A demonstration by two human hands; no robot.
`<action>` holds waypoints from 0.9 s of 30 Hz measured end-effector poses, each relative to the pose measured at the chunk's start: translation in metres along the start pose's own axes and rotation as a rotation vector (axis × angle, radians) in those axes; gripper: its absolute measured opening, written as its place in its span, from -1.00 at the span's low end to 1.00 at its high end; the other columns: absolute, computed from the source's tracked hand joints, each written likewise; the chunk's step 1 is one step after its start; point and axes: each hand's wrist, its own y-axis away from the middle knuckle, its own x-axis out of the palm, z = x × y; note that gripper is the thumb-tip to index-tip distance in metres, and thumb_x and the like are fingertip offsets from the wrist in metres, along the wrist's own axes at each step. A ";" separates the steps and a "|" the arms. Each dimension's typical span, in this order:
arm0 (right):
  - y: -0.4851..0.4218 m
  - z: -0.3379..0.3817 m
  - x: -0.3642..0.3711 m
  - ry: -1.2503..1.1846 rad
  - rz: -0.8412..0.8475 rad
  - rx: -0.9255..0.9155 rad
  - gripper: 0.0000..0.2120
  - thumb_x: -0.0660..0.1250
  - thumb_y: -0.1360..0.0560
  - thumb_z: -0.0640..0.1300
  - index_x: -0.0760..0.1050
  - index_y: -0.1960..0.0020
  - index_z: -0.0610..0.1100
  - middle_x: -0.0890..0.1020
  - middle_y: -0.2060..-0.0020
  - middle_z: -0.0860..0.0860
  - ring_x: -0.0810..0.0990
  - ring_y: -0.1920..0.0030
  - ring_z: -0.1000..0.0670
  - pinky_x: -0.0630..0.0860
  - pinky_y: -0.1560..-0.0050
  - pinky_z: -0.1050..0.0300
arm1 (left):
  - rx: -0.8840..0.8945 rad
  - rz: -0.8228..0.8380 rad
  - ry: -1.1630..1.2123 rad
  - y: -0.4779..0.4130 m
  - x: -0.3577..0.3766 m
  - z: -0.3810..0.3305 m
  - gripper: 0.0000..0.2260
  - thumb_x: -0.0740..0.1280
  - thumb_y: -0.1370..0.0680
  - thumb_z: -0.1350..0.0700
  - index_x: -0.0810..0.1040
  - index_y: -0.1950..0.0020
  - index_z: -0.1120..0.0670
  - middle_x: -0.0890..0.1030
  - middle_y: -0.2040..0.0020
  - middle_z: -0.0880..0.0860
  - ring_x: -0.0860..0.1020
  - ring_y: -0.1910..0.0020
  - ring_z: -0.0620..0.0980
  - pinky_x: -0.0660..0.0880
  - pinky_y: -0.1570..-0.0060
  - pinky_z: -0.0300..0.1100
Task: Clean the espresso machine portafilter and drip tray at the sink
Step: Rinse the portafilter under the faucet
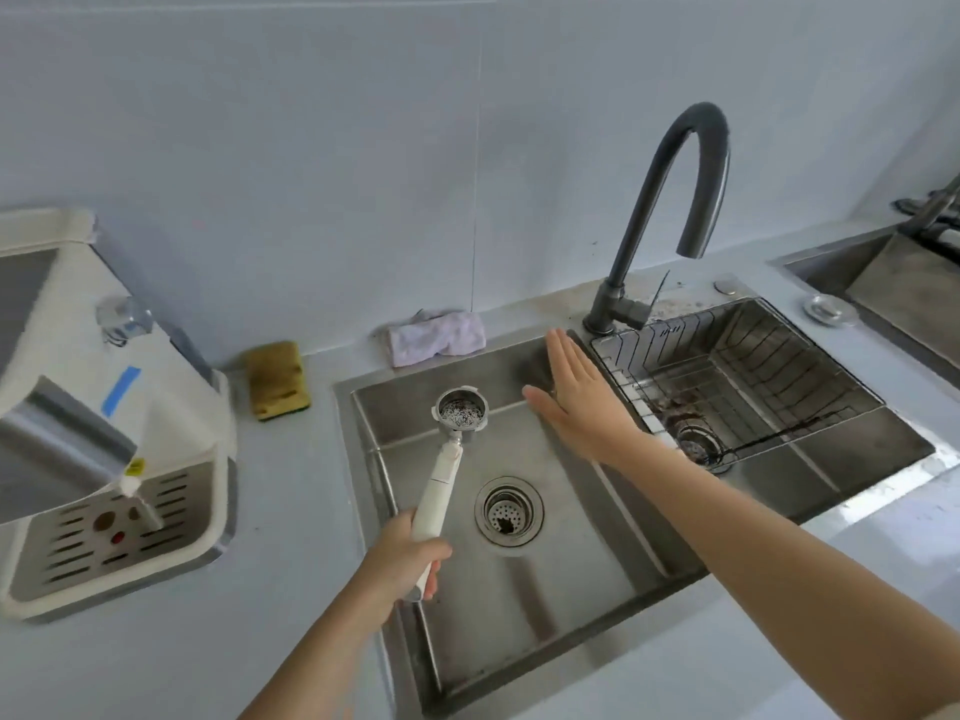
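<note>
My left hand (402,556) is closed around the white handle of the portafilter (448,459), held over the left sink basin (561,589). Its metal basket (461,410) faces up and shows dark coffee grounds. My right hand (576,394) is flat and open, fingers together, stretched over the divider between the basins, just left of the tap's base. The dark gooseneck tap (670,210) curves over the right basin; no water runs. The white espresso machine (78,407) stands on the left counter with its slotted drip tray (124,532) in place, stained with spots.
A yellow sponge (278,379) and a pale cloth (439,337) lie on the counter behind the left basin. A wire rack (748,376) fills the right basin. The left basin's drain strainer (508,514) holds dark residue. A second sink (883,283) is at far right.
</note>
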 end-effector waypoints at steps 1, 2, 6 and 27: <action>-0.001 -0.021 -0.008 -0.008 0.010 0.002 -0.33 -0.02 -0.61 0.10 -0.28 -0.50 -0.19 -0.18 -0.52 -0.08 -0.23 -0.52 0.00 -0.24 -0.47 0.15 | 0.000 -0.012 0.005 -0.005 0.014 -0.008 -0.86 0.30 -0.40 0.31 0.37 0.13 0.17 0.41 0.47 0.06 0.37 0.64 -0.05 0.32 0.53 -0.28; -0.001 -0.041 -0.016 -0.029 0.019 0.013 -0.33 -0.02 -0.61 0.09 -0.28 -0.50 -0.20 -0.18 -0.52 -0.08 -0.23 -0.52 -0.01 -0.25 -0.45 0.17 | 0.002 -0.022 0.008 -0.010 0.026 -0.015 -0.86 0.31 -0.39 0.31 0.37 0.14 0.18 0.41 0.48 0.05 0.37 0.65 -0.05 0.31 0.51 -0.26; -0.014 -0.099 -0.043 -0.263 0.036 0.107 -0.33 0.05 -0.61 0.03 -0.24 -0.51 -0.21 -0.12 -0.53 -0.08 -0.16 -0.53 -0.02 -0.18 -0.46 0.16 | -0.004 -0.065 0.027 -0.022 0.063 -0.042 -0.87 0.29 -0.42 0.38 0.38 0.20 0.20 0.41 0.50 0.05 0.35 0.66 -0.04 0.29 0.57 -0.28; -0.133 -0.176 -0.085 -0.856 0.021 0.637 -0.44 0.01 -0.60 0.08 0.13 -0.46 -0.27 0.43 -0.22 -0.18 0.36 -0.30 -0.16 0.32 -0.29 -0.02 | -0.003 -0.103 0.018 -0.059 0.090 -0.110 -0.88 0.28 -0.43 0.36 0.37 0.16 0.18 0.40 0.43 0.09 0.36 0.69 -0.09 0.28 0.60 -0.34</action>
